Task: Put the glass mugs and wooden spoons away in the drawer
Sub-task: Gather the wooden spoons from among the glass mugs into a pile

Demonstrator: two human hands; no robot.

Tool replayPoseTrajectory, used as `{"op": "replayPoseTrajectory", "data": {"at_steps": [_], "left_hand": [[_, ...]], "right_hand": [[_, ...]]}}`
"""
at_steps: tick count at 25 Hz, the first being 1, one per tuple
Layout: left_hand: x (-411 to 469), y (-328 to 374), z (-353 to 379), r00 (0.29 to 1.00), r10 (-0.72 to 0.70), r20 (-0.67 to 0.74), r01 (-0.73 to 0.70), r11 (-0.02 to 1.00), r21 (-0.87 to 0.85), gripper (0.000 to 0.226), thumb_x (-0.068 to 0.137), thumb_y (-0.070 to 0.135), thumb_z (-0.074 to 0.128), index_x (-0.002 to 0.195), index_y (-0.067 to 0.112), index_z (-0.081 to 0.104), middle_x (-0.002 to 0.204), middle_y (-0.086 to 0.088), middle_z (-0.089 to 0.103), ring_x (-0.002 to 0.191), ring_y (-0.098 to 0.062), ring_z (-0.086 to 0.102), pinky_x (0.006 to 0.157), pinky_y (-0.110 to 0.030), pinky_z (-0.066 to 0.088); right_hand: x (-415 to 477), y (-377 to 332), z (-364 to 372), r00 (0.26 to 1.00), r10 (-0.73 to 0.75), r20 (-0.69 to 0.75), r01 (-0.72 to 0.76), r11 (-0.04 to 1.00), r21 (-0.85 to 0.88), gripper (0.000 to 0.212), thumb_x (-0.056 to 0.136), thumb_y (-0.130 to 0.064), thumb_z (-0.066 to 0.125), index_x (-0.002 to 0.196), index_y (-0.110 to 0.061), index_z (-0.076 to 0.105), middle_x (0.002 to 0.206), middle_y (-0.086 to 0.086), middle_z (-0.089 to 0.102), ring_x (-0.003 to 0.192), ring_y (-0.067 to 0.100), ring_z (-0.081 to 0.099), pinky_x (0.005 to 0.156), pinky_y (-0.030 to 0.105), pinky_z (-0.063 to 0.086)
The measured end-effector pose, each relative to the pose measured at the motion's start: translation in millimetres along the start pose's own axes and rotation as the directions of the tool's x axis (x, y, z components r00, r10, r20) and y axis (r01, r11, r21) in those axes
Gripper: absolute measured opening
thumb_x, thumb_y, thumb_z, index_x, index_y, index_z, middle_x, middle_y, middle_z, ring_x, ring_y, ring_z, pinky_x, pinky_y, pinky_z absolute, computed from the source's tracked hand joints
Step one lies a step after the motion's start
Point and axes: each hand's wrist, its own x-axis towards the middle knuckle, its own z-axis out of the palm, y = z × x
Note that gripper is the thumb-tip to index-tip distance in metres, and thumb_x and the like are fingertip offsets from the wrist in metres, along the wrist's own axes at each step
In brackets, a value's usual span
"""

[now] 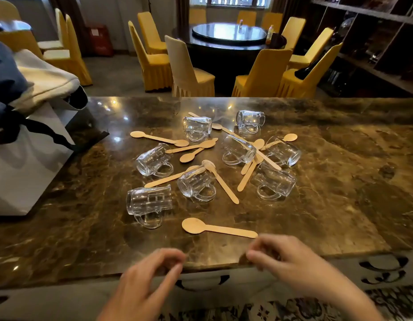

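While both hands hover, blurred, at the front edge of the brown marble-topped bench (340, 205), eight clear glass handled mugs (196, 181) and a scatter of flat pale wooden spoons (191, 147) lie loose across its middle, every mug on its side. At the left edge stands a white paper bag with a black ribbon (27, 163), with cream and blue cloth (45, 75) heaped on top. Right of the bag, the leftmost spoon (159, 138) lies flat towards the back, and nearer the front come the left mug (153, 159) and the front-left mug (148, 201), handles down on the bench. The left hand (150, 281) is over the front edge, its fingers (168, 256) loosely curled towards the thumb and holding nothing. In the middle one mug has spoons leaning against its mouth, and a back mug (197, 128) lies behind it. The nearest spoon (218, 228) lies alone near the front edge, bowl to the left. The right hand (293, 262) has its fingers (270, 242) loosely bent, empty, just beside that spoon's handle end; whether they touch it I cannot tell through the blur. Further right, four more mugs lie among crossed spoons, the rightmost mug (283, 151) with a spoon across its top. Below the front edge runs a pale front panel with dark curved cut-outs (340, 269).
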Motion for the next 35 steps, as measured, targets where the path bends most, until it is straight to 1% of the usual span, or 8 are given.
{"op": "replayPoseTrajectory", "data": {"at_steps": [3,5,10,16,22,25,32,35], "left_hand": [[27.0,10.3,12.6,0.982,0.179,-0.060,-0.155,0.945,0.288,0.017,0.086,0.037,0.059,0.102,0.044,0.059,0.101,0.033,0.058,0.098,0.009,0.054,0.079,-0.009,0.046],[44.5,14.8,24.1,0.968,0.243,-0.055,-0.201,0.893,0.402,0.022,0.085,0.036,0.061,0.107,0.038,0.062,0.108,0.026,0.056,0.100,0.006,0.053,0.084,-0.012,0.043],[69.4,-3.2,33.2,0.959,0.276,-0.067,-0.206,0.838,0.506,0.035,0.086,0.041,0.056,0.120,0.033,0.059,0.122,0.010,0.058,0.113,-0.007,0.053,0.093,-0.023,0.041],[72.5,-12.2,36.3,0.951,0.291,-0.101,-0.203,0.840,0.503,0.032,0.088,0.050,0.045,0.112,0.040,0.062,0.120,0.016,0.058,0.111,-0.001,0.050,0.092,-0.020,0.039],[71.6,-12.8,37.6,0.946,0.305,-0.110,-0.211,0.838,0.503,0.031,0.088,0.051,0.046,0.111,0.039,0.063,0.119,0.016,0.058,0.111,0.002,0.048,0.092,-0.019,0.038],[71.0,-12.3,37.8,0.945,0.306,-0.118,-0.210,0.840,0.500,0.030,0.088,0.049,0.047,0.109,0.038,0.065,0.118,0.016,0.059,0.111,0.000,0.050,0.092,-0.019,0.038],[69.8,-9.9,35.0,0.930,0.361,-0.069,-0.278,0.814,0.510,0.021,0.089,0.042,0.054,0.103,0.032,0.066,0.111,0.014,0.062,0.106,-0.002,0.056,0.091,-0.018,0.040],[64.3,-8.4,34.4,0.931,0.364,-0.040,-0.295,0.811,0.506,0.021,0.090,0.042,0.051,0.102,0.031,0.065,0.112,0.016,0.061,0.106,0.000,0.054,0.092,-0.014,0.038]], "right_hand": [[33.6,-6.8,-10.9,0.964,0.002,-0.265,-0.023,0.997,-0.078,0.005,0.086,-0.045,0.058,0.085,-0.041,0.057,0.083,-0.016,0.060,0.076,-0.001,0.058,0.058,0.015,0.047],[59.8,-10.0,-14.9,0.914,0.010,-0.407,-0.071,0.988,-0.135,0.006,0.085,-0.044,0.061,0.086,-0.038,0.058,0.082,-0.018,0.059,0.078,0.000,0.057,0.068,0.020,0.052],[102.6,-8.3,-15.3,0.807,-0.018,-0.591,-0.186,0.941,-0.282,0.033,0.081,-0.050,0.065,0.103,-0.026,0.064,0.095,-0.007,0.066,0.090,0.015,0.062,0.076,0.036,0.054],[122.6,-13.1,-14.1,0.797,-0.040,-0.602,-0.245,0.890,-0.384,0.032,0.081,-0.046,0.067,0.099,-0.020,0.068,0.093,0.000,0.068,0.088,0.021,0.064,0.063,0.032,0.044],[131.5,-17.0,-17.5,0.800,-0.004,-0.599,-0.288,0.874,-0.390,0.015,0.085,-0.027,0.062,0.094,-0.017,0.069,0.091,0.005,0.067,0.087,0.028,0.063,0.065,0.036,0.045],[134.8,-19.0,-20.3,0.818,0.057,-0.573,-0.306,0.886,-0.349,0.018,0.082,-0.029,0.063,0.093,-0.015,0.068,0.089,0.005,0.066,0.083,0.026,0.061,0.062,0.034,0.044],[123.7,-10.6,-35.8,0.820,0.083,-0.566,-0.247,0.944,-0.220,0.022,0.078,-0.035,0.069,0.088,-0.016,0.072,0.085,0.004,0.069,0.084,0.022,0.065,0.075,0.039,0.056],[106.7,-9.0,-44.4,0.793,0.013,-0.610,-0.155,0.971,-0.181,0.017,0.078,-0.033,0.070,0.086,-0.019,0.071,0.081,-0.002,0.068,0.079,0.015,0.064,0.075,0.037,0.057]]}}
